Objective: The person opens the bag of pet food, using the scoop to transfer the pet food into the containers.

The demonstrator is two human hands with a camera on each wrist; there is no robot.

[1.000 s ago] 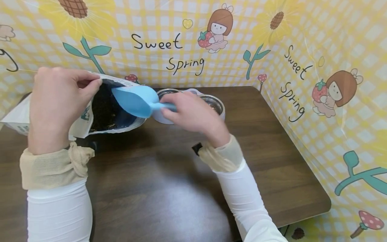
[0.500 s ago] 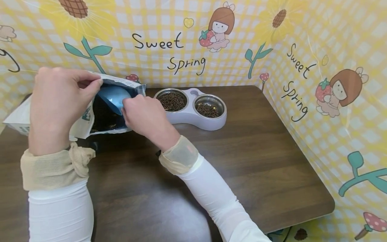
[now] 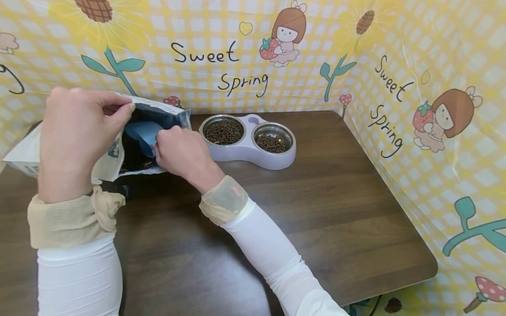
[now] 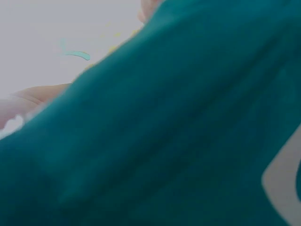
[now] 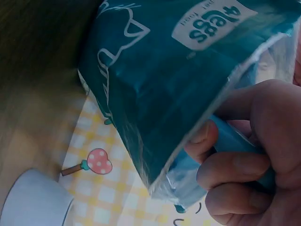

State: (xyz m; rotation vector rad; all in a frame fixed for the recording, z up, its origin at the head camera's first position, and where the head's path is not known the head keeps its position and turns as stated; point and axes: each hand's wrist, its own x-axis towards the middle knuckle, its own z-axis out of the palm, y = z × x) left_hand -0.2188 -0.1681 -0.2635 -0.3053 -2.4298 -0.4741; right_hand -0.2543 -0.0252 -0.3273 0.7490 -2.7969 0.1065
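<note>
A pet food bag (image 3: 104, 169) lies on its side at the left of the table, its mouth facing right. My left hand (image 3: 77, 136) pinches the upper edge of that mouth between thumb and fingers. My right hand (image 3: 183, 153) grips the handle of a blue scoop (image 3: 144, 134), whose bowl is inside the bag over dark kibble (image 3: 132, 160). In the right wrist view the fingers (image 5: 235, 172) curl round the handle right at the bag's teal edge (image 5: 164, 117). Teal bag fills most of the left wrist view.
Right of the bag stands a lavender double feeder (image 3: 253, 153) with two steel bowls. Brown kibble lies in the left bowl (image 3: 223, 131) and the right bowl (image 3: 272, 142). A yellow checked cloth wall (image 3: 205, 92) rises behind the wooden table (image 3: 336, 197).
My right hand has moved left from in front of the feeder, taking the scoop into the bag and then slightly deeper. The left hand keeps its hold in place.
</note>
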